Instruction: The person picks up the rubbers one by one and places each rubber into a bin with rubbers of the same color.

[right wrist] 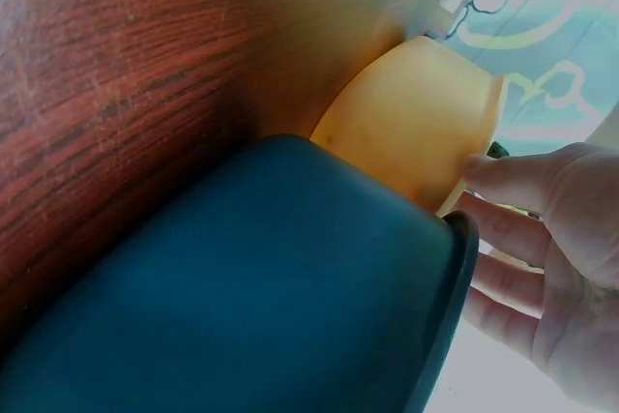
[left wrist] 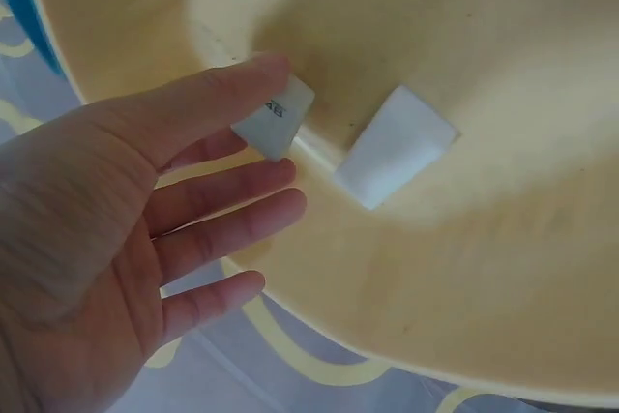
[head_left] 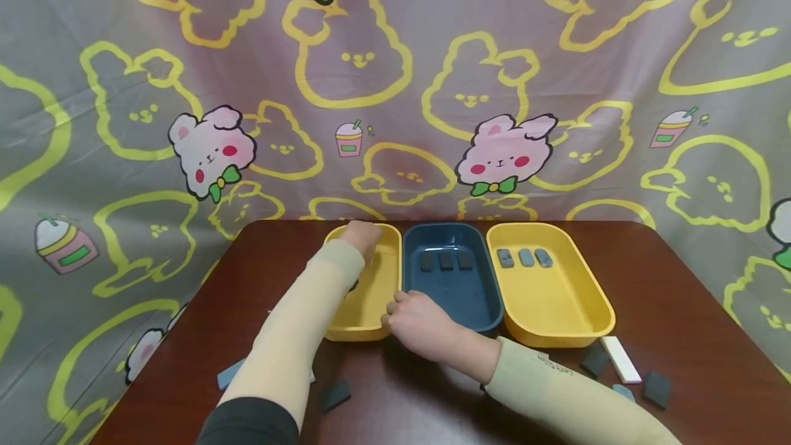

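My left hand point(head_left: 363, 239) reaches into the far end of the left yellow tray point(head_left: 378, 297). In the left wrist view its thumb and index finger pinch a small white block point(left wrist: 280, 121) with dark lettering, while the other fingers are spread. Beside it, a second white block point(left wrist: 397, 147) lies on the tray floor. My right hand point(head_left: 420, 325) is at the near right corner of this tray, next to the blue tray point(head_left: 454, 301). The right wrist view shows its thumb outside the yellow rim point(right wrist: 450, 202) and its fingers behind, holding that rim.
Three dark blocks point(head_left: 446, 261) stand in a row in the blue tray. The right yellow tray point(head_left: 556, 304) holds three blue-grey blocks point(head_left: 526, 257). On the table, a white bar point(head_left: 621, 359) and dark blocks point(head_left: 656, 390) lie at right; another dark block point(head_left: 336, 395) and a light-blue piece point(head_left: 228, 375) lie near my left forearm.
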Tool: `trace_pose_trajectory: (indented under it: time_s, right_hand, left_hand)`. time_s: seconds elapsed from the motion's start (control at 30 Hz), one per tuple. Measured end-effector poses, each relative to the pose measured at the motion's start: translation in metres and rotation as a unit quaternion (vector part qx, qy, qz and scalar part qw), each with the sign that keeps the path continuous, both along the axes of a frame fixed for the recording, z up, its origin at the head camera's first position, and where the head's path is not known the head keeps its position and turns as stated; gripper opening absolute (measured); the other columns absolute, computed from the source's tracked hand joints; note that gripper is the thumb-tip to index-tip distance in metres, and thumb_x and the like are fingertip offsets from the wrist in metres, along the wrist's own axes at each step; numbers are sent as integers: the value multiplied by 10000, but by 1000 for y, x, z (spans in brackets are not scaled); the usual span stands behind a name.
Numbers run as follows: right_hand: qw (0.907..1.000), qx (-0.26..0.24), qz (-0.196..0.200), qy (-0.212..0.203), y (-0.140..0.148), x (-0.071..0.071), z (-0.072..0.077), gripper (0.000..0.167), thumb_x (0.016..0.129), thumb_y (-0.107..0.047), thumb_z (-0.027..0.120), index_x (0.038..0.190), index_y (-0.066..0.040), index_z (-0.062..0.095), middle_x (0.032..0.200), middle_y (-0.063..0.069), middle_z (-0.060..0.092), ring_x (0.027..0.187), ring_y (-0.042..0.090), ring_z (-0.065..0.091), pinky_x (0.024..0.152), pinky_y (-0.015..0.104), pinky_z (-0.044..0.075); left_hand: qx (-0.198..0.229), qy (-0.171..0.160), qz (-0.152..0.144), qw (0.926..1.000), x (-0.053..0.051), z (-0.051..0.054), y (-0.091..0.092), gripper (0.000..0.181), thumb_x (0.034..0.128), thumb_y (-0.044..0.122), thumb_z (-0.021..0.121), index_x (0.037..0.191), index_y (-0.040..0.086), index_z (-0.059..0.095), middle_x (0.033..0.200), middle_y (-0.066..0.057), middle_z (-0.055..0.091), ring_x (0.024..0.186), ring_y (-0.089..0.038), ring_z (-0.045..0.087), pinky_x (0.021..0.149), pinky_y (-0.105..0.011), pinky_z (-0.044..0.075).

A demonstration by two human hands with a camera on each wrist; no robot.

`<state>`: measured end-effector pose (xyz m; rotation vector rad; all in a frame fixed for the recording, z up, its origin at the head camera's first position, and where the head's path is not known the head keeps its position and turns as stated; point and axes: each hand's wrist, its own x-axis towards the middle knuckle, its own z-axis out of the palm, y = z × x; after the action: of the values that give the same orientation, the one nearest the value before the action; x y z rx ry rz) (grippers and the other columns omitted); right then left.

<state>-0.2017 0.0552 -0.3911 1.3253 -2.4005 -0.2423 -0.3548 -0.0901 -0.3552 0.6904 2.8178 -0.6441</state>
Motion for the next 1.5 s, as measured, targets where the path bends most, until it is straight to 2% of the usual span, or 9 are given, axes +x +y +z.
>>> trace_pose_trajectory:
  time_s: [0.23, 0.43, 0.63, 0.73, 0.83, 1.03, 1.27, 1.4, 1.5]
  right_hand:
    - [9999, -15, 59, 126, -3, 4, -4, 152, 894, -74, 647, 820, -184, 721, 686, -46, 557, 673, 121, 493, 562, 216, 367]
    - [10000, -9, 32, 82, -6, 7, -8, 140, 895, -92, 658, 828, -196, 722, 706, -53, 578, 685, 114, 496, 563, 211, 364]
    - [9998, -15, 27, 182, -7, 8, -9, 145, 895, -93, 657, 818, -198, 721, 705, -51, 581, 683, 118, 496, 553, 213, 364]
    - [9997, -9, 20, 230, -5, 7, -10, 152, 895, -89, 651, 809, -195, 716, 700, -48, 574, 681, 122, 496, 551, 219, 369]
    - [9996, 13, -4, 298, -3, 6, -9, 157, 892, -84, 651, 804, -199, 715, 700, -46, 574, 686, 127, 496, 556, 225, 377]
    - [9999, 105, -133, 29, 1, 4, -2, 128, 901, -100, 667, 840, -195, 728, 718, -48, 589, 697, 127, 494, 575, 220, 382]
    - [9982, 184, -326, -460, -1, 3, 4, 56, 900, -179, 707, 936, -180, 750, 764, -49, 623, 720, 126, 488, 614, 208, 388]
    - [9985, 188, -289, -422, -2, 2, 5, 80, 887, -204, 727, 957, -174, 751, 774, -45, 629, 734, 129, 500, 628, 206, 397]
    - [9986, 177, -283, -405, -2, 3, 5, 87, 886, -201, 727, 964, -172, 752, 783, -39, 634, 741, 131, 504, 635, 210, 404]
  left_hand:
    - [261, -50, -69, 9996, 8, -12, -5, 233, 784, 60, 731, 756, 124, 509, 775, 8, 551, 741, -141, 504, 733, -310, 496]
    - [194, 24, -89, 9998, 10, -23, -9, 224, 793, 85, 713, 738, 144, 504, 723, 19, 530, 700, -134, 501, 667, -308, 499]
    - [228, -113, -15, 9997, 13, -24, -10, 224, 796, 53, 676, 733, 147, 483, 697, 24, 489, 648, -128, 451, 582, -280, 437]
    - [328, -133, -163, 9992, 16, -16, -10, 269, 788, 32, 663, 662, 144, 454, 628, 24, 432, 601, -139, 389, 554, -292, 361]
    - [407, -28, -450, 9982, 24, -1, -11, 292, 845, 136, 683, 648, 153, 468, 586, 37, 417, 568, -126, 405, 543, -308, 374]
    - [792, 336, -813, 9930, 55, 38, -34, 274, 916, 393, 659, 1014, 137, 648, 764, 34, 591, 703, -140, 590, 625, -376, 504]
    - [1858, 604, -479, 9796, 87, 65, -79, 420, 904, 406, 674, 1173, 85, 635, 934, -35, 675, 787, -189, 634, 703, -394, 525]
    - [2517, 548, -56, 9662, 106, 65, -109, 404, 881, 376, 712, 1156, 88, 642, 926, -25, 665, 801, -179, 616, 745, -400, 529]
    - [2890, 402, 257, 9561, 121, 56, -131, 397, 858, 357, 743, 1137, 93, 646, 969, -29, 665, 869, -202, 625, 772, -426, 529]
